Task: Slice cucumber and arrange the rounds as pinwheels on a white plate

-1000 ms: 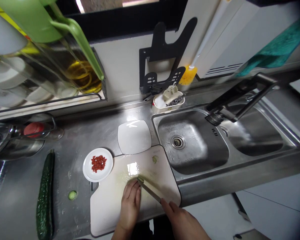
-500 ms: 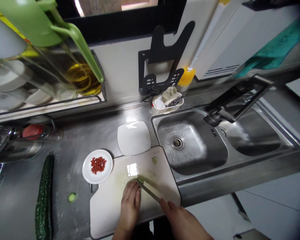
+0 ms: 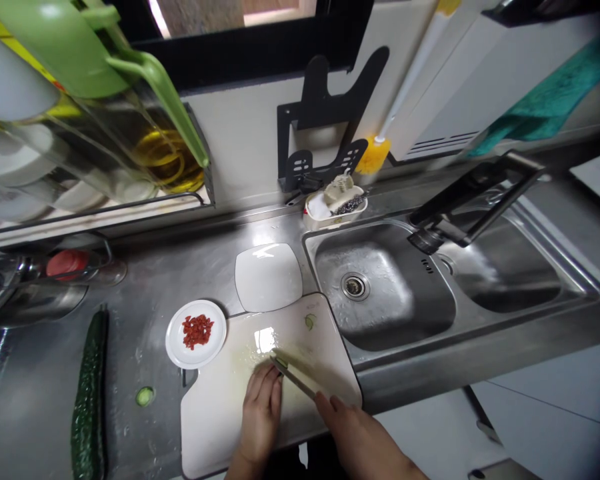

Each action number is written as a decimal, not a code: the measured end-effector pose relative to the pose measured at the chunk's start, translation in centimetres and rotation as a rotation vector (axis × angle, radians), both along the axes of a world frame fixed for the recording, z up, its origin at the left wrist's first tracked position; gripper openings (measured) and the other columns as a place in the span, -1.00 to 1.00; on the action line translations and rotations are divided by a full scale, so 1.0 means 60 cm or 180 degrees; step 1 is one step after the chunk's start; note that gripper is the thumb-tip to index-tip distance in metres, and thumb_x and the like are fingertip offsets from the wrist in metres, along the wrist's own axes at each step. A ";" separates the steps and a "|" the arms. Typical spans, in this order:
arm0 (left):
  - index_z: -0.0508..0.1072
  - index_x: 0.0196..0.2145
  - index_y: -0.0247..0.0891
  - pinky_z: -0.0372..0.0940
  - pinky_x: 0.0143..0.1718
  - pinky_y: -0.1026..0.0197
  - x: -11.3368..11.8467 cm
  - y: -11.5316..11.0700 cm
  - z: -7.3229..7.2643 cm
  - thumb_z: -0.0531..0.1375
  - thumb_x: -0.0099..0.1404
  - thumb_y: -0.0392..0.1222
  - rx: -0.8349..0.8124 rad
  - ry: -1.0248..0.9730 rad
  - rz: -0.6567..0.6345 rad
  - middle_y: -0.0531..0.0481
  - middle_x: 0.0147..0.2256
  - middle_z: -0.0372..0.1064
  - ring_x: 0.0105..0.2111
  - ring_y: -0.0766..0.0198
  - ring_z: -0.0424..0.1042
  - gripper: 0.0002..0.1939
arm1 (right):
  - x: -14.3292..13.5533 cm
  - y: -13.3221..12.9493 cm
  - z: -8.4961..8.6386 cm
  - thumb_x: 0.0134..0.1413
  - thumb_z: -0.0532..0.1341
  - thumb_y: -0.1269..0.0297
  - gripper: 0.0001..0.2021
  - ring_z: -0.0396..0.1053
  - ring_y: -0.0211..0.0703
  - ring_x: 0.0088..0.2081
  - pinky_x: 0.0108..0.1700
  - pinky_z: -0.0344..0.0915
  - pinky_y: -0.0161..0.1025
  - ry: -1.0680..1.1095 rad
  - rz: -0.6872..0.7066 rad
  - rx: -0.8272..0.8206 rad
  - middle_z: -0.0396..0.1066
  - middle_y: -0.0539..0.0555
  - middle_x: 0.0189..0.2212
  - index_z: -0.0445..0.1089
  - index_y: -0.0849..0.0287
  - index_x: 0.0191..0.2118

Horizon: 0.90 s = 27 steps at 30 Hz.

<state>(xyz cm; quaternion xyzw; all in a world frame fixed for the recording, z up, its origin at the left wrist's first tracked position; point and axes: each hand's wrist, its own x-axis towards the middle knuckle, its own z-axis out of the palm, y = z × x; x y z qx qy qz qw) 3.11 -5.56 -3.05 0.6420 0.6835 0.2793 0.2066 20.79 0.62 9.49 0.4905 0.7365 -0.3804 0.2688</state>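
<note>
My right hand is closed around the handle of a knife, whose blade points up and left over the white cutting board. At the blade's tip lies a small green cucumber piece, partly hidden by the blade and fingers. My left hand presses its bunched fingertips on that piece, right beside the blade. A thin curl of cucumber rests near the board's upper right corner. Left of the board, a cucumber end and a long whole cucumber lie on the steel counter.
A small white plate with chopped red bits overlaps the board's upper left corner. Behind the board sits a square white plate. The double sink with a black faucet is at the right. An oil jug stands on the left shelf.
The knife and my right hand have shifted slightly left, with the blade now lying more over the cucumber piece. My left hand stays in about the same place.
</note>
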 end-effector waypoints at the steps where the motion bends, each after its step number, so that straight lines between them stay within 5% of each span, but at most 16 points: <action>1: 0.43 -0.12 -0.23 0.30 0.06 0.04 0.000 0.000 -0.001 0.02 0.32 -0.30 0.0003 0.0010 -0.0002 -0.07 -0.09 0.43 -0.03 0.20 0.38 -0.75 | -0.001 0.001 -0.001 -0.02 -0.10 0.69 -0.47 0.46 -0.07 -0.25 -0.30 0.29 -0.30 -0.0016 0.0026 -0.0018 0.46 0.16 -0.18 0.29 0.17 0.03; 19: 0.41 -0.10 -0.22 0.28 0.06 0.01 -0.001 0.001 0.000 0.01 0.31 -0.32 -0.0025 -0.0014 -0.0050 -0.08 -0.09 0.42 -0.02 0.19 0.37 -0.73 | -0.026 0.008 -0.033 0.01 -0.08 0.65 -0.50 0.46 -0.03 -0.25 -0.30 0.34 -0.24 -0.0044 0.0175 0.0099 0.46 0.16 -0.21 0.27 0.18 0.04; 27: 0.41 -0.09 -0.23 0.27 0.08 -0.02 0.000 -0.001 0.001 0.00 0.33 -0.29 -0.0089 0.0006 -0.0062 -0.08 -0.09 0.43 -0.02 0.19 0.37 -0.73 | -0.025 -0.009 -0.079 -0.04 -0.12 0.69 -0.48 0.44 -0.11 -0.27 -0.29 0.28 -0.30 0.0213 -0.0021 0.0233 0.44 0.17 -0.19 0.29 0.21 0.00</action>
